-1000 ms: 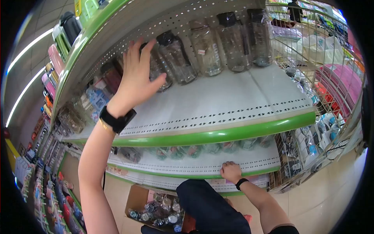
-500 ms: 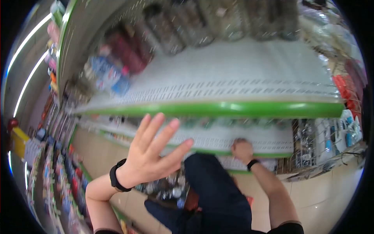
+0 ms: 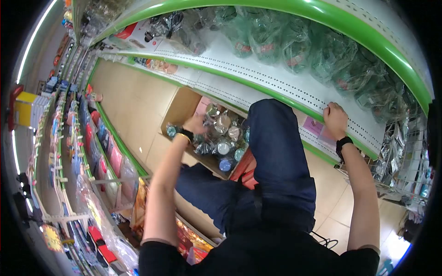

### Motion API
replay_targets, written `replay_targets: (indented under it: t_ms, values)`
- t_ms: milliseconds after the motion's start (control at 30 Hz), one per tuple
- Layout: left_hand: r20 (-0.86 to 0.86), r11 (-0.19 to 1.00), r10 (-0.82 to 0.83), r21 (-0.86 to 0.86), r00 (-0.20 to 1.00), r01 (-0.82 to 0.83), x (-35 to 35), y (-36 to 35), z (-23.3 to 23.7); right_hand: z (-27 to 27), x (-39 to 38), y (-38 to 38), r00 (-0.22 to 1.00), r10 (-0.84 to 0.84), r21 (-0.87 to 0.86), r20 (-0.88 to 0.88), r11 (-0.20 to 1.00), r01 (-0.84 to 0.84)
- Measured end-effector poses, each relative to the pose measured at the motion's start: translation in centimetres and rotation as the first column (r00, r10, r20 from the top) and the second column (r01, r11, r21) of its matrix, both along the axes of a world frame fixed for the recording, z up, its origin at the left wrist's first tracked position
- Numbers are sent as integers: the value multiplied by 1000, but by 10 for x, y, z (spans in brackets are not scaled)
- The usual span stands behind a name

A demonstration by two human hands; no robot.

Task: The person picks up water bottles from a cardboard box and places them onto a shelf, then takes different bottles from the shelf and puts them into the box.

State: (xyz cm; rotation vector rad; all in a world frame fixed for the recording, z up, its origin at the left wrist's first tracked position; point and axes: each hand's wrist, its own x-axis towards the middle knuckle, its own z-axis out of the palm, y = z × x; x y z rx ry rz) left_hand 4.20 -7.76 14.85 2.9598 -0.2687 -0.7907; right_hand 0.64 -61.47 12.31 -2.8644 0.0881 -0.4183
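Only the head view to go on here. Big change from a second ago: the left hand (image 3: 195, 124) was up at the clear bottles on the top shelf, then swung down open-palmed. Now it's down in the cardboard box (image 3: 178, 109) on the floor (image 3: 138, 101), right among the wrapped bottles (image 3: 224, 147) packed in there. The camera has tipped down with it, so that top shelf is out of the picture. Basically the work has moved from the shelf to the box.

The hand is touching or just over the bottles at the box's left side. Its fingers are too small and tucked away to read, so I can't tell if the grip is apart or closed on one. There's a black watch (image 3: 186, 134) on that wrist.

The right hand (image 3: 335, 120) hasn't budged, fingers curled together over the front edge of the lower shelf (image 3: 258, 76), near its right end. Looks like bracing to me. Green plastic-wrapped packs (image 3: 294, 43) sit along the back of that shelf. The person's knee (image 3: 276, 147), in dark trousers, is between the box and that hand and covers the box's right side.
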Motion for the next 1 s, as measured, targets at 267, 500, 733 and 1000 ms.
replay_targets:
  t_ms: [267,500,733,1000]
  values:
    - [-67,929,331,196,941,-313,-19,-11,-117,1,-2,-1,1000,-2,-27,-8,1000,2]
    - [251,846,333,347,909,-406,17,-16,-61,1,0,-3,1000,-13,-11,6,1000,13]
    - [309,643,630,307,712,-702,9,104,-85,-4,0,-4,1000,4,-18,29,1000,-3]
    - [192,430,879,72,436,-900,-5,181,-117,-2,1,-5,998,-19,-55,-62,998,16]
